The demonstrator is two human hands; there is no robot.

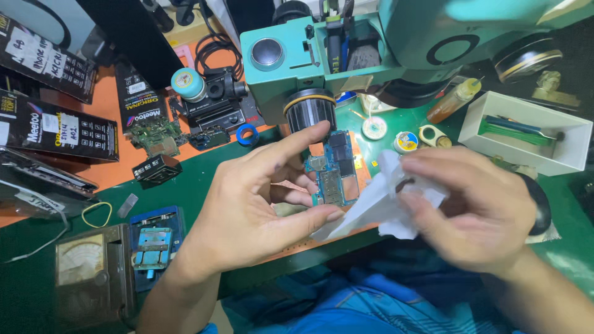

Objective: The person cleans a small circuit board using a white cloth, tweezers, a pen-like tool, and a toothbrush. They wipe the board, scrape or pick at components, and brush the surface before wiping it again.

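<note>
Pinching the small blue-green circuit board by its edges, the left hand should steady it while the right hand, clutching crumpled white tissue, wipes gently.

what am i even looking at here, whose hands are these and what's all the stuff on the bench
This is one picture from a camera worn on a person's head, looking down at their own two bare hands over a repair bench. The left hand holds a small blue circuit board between thumb and fingers. The right hand, blurred, holds a crumpled white tissue right beside the board. Above them is a teal microscope with its black lens pointing down. The green mat also carries a blue board clamp, an old needle meter, small round tins, an amber bottle and a white tray of tools.
</note>
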